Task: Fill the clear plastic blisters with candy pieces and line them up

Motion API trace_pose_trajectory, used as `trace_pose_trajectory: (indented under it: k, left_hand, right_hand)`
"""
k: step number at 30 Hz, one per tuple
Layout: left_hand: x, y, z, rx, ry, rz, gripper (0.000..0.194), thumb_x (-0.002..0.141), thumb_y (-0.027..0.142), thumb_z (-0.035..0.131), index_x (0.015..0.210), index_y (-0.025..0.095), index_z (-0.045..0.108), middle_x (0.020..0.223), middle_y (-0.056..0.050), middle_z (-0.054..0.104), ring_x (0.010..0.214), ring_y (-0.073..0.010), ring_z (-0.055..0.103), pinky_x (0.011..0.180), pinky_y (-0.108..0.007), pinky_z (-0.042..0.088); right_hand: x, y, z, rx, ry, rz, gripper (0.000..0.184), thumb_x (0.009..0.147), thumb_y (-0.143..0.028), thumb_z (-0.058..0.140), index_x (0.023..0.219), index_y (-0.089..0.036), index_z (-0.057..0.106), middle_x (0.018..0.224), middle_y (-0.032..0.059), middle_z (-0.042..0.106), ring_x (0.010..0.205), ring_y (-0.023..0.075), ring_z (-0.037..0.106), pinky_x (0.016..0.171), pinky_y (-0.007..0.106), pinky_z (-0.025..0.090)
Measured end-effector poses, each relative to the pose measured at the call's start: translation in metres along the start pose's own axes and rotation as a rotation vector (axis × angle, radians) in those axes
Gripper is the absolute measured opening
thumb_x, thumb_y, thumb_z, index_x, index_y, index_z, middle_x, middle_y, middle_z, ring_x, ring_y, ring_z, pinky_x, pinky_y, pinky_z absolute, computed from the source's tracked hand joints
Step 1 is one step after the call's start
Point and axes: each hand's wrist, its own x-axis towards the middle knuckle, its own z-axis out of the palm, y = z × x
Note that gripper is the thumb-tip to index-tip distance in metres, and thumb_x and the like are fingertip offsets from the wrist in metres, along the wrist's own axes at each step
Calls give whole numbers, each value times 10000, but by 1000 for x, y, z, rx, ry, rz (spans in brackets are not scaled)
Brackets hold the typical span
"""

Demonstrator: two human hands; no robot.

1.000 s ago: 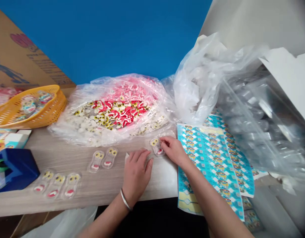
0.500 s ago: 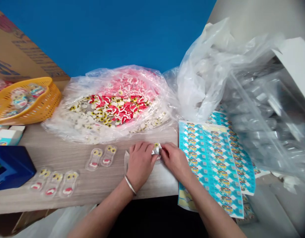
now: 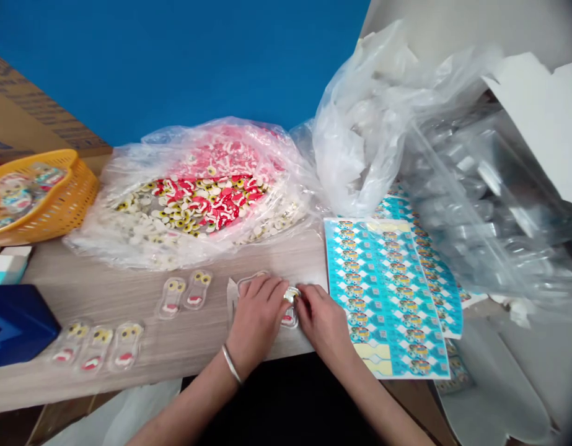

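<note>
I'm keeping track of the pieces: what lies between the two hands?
In the head view, a round yellow-and-white gummy and the end of a clear plastic tray lie between the left hand and right hand.

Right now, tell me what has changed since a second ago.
The left hand has moved right across the wood-grain tabletop to join the right hand at the clear plastic candy blister, which has shifted toward the person, with both hands over it. The other five blisters and the printed blue card sheets stayed put.
</note>
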Motion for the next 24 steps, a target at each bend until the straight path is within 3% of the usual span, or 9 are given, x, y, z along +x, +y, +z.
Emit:
trace_pose_trajectory:
  k: [6, 11, 14, 17, 19, 21, 24]
  left_hand:
    - [-34, 12, 16, -47, 63, 54, 197, 954, 180, 557, 1135, 151, 627, 1131, -111, 690, 1014, -239, 650, 868, -390, 568]
    - [-31, 8, 20, -90, 73, 50, 179, 955, 213, 560, 1110, 174, 640, 1122, -106, 686, 1011, -243, 660, 889, -415, 571]
    - [-28, 9, 11, -76, 53, 80, 169, 945, 241, 582, 1081, 190, 669, 1111, -97, 697, 1012, -257, 654, 900, -437, 551]
    - [-32, 25, 2, -156, 67, 27, 173, 947, 260, 569, 1033, 202, 707, 1088, -96, 716, 1018, -262, 653, 934, -439, 518]
    - [-41, 43, 4, -328, -43, -99, 195, 945, 275, 547, 985, 209, 726, 1028, -92, 738, 961, -252, 676, 909, -417, 519]
    - [-51, 64, 14, -588, -272, -304, 180, 896, 274, 586, 977, 210, 734, 977, -95, 759, 913, -257, 702, 865, -397, 530]
    - [-60, 91, 35, -1034, -514, -641, 299, 756, 259, 706, 1046, 192, 723, 1062, -125, 758, 1034, -293, 693, 904, -396, 517]
  right_hand:
    - [-1, -1, 5, -24, -6, 0, 182, 963, -186, 506, 1077, -204, 648, 1012, 76, 712, 926, 230, 676, 797, 322, 513]
    - [3, 0, 2, 45, -18, 13, 181, 962, -195, 515, 1064, -205, 665, 1030, 84, 727, 943, 231, 683, 805, 322, 517]
    - [-2, 12, -19, 260, 41, 8, 213, 960, -232, 528, 1119, -208, 667, 1080, 72, 735, 981, 214, 684, 865, 325, 520]
    - [-22, 33, -55, 366, 177, 89, 220, 953, -312, 550, 1091, -209, 688, 955, 49, 744, 851, 198, 687, 802, 324, 531]
    - [-41, 49, -78, 359, 236, 166, 242, 941, -363, 572, 1074, -204, 697, 882, 41, 734, 761, 191, 672, 735, 321, 526]
    - [-64, 64, -91, 346, 230, 225, 252, 932, -392, 584, 1052, -206, 705, 878, 42, 734, 751, 194, 669, 712, 323, 517]
    - [-93, 78, -89, 391, 186, 236, 241, 931, -393, 583, 1025, -210, 707, 932, 54, 732, 811, 207, 672, 712, 326, 515]
